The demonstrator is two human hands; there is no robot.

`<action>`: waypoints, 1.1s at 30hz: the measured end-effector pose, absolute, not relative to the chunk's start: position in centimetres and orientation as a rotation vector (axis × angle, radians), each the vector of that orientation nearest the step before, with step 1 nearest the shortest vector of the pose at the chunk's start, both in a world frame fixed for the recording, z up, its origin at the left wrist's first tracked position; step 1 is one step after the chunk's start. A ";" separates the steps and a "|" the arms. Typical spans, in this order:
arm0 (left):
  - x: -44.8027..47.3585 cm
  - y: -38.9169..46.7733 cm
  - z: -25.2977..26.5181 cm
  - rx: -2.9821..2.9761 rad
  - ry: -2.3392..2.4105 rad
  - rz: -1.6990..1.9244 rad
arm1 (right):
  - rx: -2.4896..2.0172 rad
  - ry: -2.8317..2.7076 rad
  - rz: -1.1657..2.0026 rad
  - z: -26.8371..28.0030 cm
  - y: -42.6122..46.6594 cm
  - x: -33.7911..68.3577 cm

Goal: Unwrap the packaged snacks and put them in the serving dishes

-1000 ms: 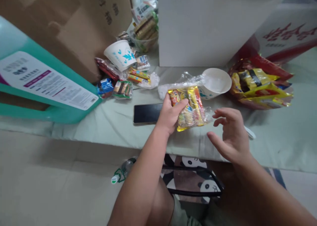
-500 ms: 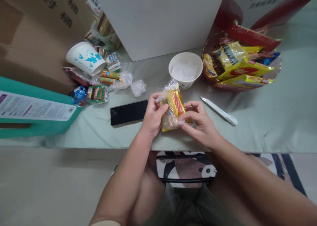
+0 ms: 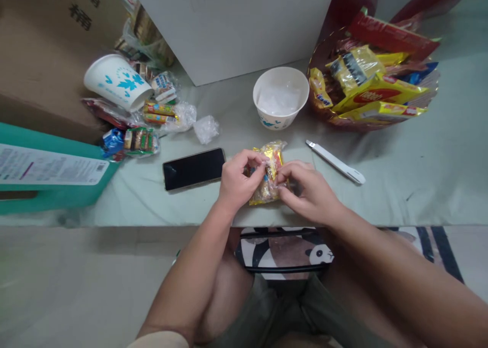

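Note:
A small bundle of yellow and red snack packets (image 3: pixel 264 194) in clear plastic wrap lies on the cloth-covered table near its front edge. From its left side, my left hand (image 3: pixel 238 181) pinches the wrap between thumb and forefinger on top. My right hand (image 3: pixel 310 189) grips the bundle's right edge with thumb and fingers. My fingers hide part of the packets. Left of the bundle lies a black phone (image 3: pixel 194 168), close to my left hand. A white utility knife (image 3: pixel 336 162) rests to the right, beyond my right hand.
Behind the bundle stands a paper cup (image 3: pixel 280 120) with crumpled clear plastic inside. A basket of snack packets (image 3: pixel 381 96) is at back right. On the left are a tipped paper cup (image 3: pixel 118 81), wrapped snacks (image 3: pixel 141 140) and a green box (image 3: pixel 76 198). A white box (image 3: pixel 244 28) stands behind.
The bundle has been lowered onto the table and turned slightly. My left hand has shifted from gripping its side to pinching the wrap on top. The view has shifted a little.

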State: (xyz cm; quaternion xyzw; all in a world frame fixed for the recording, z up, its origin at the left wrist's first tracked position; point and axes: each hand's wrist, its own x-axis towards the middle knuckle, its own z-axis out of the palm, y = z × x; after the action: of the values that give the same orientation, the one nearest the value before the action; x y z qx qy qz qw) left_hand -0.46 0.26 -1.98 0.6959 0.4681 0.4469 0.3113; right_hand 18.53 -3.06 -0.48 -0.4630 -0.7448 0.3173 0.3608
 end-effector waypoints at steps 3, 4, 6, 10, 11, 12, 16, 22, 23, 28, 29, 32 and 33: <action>-1.1 -0.1 -1.6 1.911 1.180 1.079 | -1.273 -1.873 0.843 -0.7 -3.1 17.8; -1.4 -0.2 -1.4 1.957 1.140 1.045 | -1.307 -1.850 0.833 -0.7 -3.0 17.6; -1.9 -0.3 -1.2 2.069 1.053 0.986 | -1.337 -1.847 0.777 -0.8 -2.7 17.3; -2.0 -0.6 -1.5 2.251 1.039 0.900 | -1.419 -1.916 0.488 -0.7 -1.9 18.5; -1.9 -0.7 -1.7 2.271 1.079 0.896 | -1.495 -1.918 0.386 -0.6 -1.8 19.3; -1.8 -0.9 -1.9 2.276 1.126 0.898 | -1.596 -1.915 0.287 -0.6 -1.7 20.1; -1.4 -1.4 -2.5 2.165 1.363 0.851 | -2.033 -1.975 0.082 -0.7 -1.7 23.6; -0.7 -1.5 -2.9 2.147 1.416 0.814 | -2.239 -2.138 0.267 1.1 -2.5 24.2; -0.4 -1.5 -3.0 2.170 1.422 0.836 | -2.264 -2.116 0.328 1.7 -2.6 24.0; 1.3 -1.6 -3.8 2.260 1.470 0.927 | -2.081 -1.858 0.598 3.5 -3.0 23.2; 1.6 -1.6 -3.8 2.265 1.483 0.934 | -1.986 -1.804 0.693 3.4 -3.1 23.1; 2.1 -1.5 -3.7 2.283 1.489 0.923 | -1.717 -1.608 0.972 3.0 -3.4 22.7; 2.1 -1.5 -3.5 2.291 1.467 0.908 | -1.633 -1.535 1.045 2.9 -3.5 22.6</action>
State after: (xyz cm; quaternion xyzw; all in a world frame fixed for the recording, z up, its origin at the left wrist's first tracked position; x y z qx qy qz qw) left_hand 2.10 -1.45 -3.52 0.7913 0.5068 0.3137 0.1364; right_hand 22.57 -3.48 2.90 -0.6237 -0.5864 0.3991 0.3284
